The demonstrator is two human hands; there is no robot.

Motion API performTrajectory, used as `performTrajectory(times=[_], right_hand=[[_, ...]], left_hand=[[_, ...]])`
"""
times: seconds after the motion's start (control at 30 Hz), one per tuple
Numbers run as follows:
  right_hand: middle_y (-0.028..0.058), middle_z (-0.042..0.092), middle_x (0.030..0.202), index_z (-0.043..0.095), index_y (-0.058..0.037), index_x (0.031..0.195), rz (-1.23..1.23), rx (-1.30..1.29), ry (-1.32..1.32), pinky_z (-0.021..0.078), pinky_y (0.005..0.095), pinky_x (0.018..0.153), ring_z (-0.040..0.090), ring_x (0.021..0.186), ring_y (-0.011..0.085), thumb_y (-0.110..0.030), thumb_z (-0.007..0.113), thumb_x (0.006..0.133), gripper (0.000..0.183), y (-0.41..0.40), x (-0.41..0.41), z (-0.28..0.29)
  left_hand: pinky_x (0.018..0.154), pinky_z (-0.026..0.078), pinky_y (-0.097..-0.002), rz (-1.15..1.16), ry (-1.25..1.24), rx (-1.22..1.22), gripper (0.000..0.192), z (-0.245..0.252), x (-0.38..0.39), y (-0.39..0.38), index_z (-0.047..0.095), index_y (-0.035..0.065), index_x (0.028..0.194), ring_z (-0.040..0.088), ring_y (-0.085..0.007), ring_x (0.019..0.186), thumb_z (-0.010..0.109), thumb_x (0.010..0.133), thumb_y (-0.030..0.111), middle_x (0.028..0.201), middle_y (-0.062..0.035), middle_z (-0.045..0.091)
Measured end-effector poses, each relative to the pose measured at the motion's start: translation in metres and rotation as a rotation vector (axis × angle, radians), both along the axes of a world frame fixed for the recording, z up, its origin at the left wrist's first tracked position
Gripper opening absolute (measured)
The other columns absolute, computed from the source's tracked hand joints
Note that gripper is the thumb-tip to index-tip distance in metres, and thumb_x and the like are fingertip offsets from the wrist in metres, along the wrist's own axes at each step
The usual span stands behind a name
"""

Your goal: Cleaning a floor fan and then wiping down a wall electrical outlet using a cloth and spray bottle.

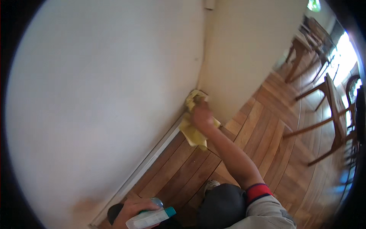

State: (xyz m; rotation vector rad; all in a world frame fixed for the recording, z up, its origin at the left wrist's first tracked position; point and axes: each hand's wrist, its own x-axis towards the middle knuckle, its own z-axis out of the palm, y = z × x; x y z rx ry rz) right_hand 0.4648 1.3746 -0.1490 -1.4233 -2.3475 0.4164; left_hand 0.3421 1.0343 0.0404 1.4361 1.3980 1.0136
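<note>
My right hand (pixel 202 116) grips a yellow cloth (pixel 194 134) low in the corner where two walls meet. Part of the cloth is bunched against the corner, and the rest hangs down over the floorboards. Both cloth and hand look slightly blurred. Close to my body at the bottom, my left hand (pixel 130 210) holds a whitish plastic bottle (pixel 147 219) with a teal cap (pixel 170 211). A bluish translucent rounded thing (pixel 157 202) shows beside the same fingers; what it is I cannot tell.
A white baseboard (pixel 148 160) runs along the large white wall (pixel 100 86). The cream wall (pixel 246 54) ends at a corner on the right. Beyond it, a wooden table (pixel 336 114) and more furniture (pixel 308 43) stand on the wooden plank floor (pixel 257 123). My dark-clad knee (pixel 223 206) is below.
</note>
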Motion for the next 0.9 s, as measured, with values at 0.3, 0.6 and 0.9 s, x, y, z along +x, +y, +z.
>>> performTrajectory(times=[0.3,0.6,0.9], right_hand=[[0.0252,0.051,0.116,0.06,-0.0111,0.118,-0.305,0.045,0.573,0.0494,0.0487,0.087,0.058,0.1,0.0427,-0.019,0.06,0.084,0.035,-0.031,0.065,-0.062],[0.0299,0.047,0.127,0.05,-0.0039,0.129,-0.052,-0.162,0.543,0.0477,0.0497,0.086,0.056,0.101,0.0448,-0.017,0.056,0.083,0.048,-0.028,0.018,-0.078],[0.02,0.047,0.113,0.056,-0.0117,0.125,0.013,0.083,0.254,0.0536,0.0441,0.074,0.054,0.104,0.0396,-0.006,0.054,0.08,0.045,-0.009,-0.004,-0.021]], left_hand=[[0.063,0.047,-0.0272,0.003,0.051,-0.095,0.018,0.017,0.019,0.01,0.059,-0.0008,0.09,0.058,-0.0147,0.071,0.072,0.082,0.009,0.082,-0.0087,0.063],[0.057,0.041,-0.0258,0.026,0.113,-0.105,0.014,-0.001,0.011,0.01,0.059,0.0001,0.084,0.051,-0.0128,0.064,0.071,0.08,0.007,0.073,-0.0056,0.056],[0.066,0.052,-0.0313,0.217,0.178,-0.1,0.023,-0.014,0.027,-0.006,0.066,0.0004,0.084,0.065,-0.0218,0.065,0.079,0.07,0.013,0.072,-0.0129,0.066]])
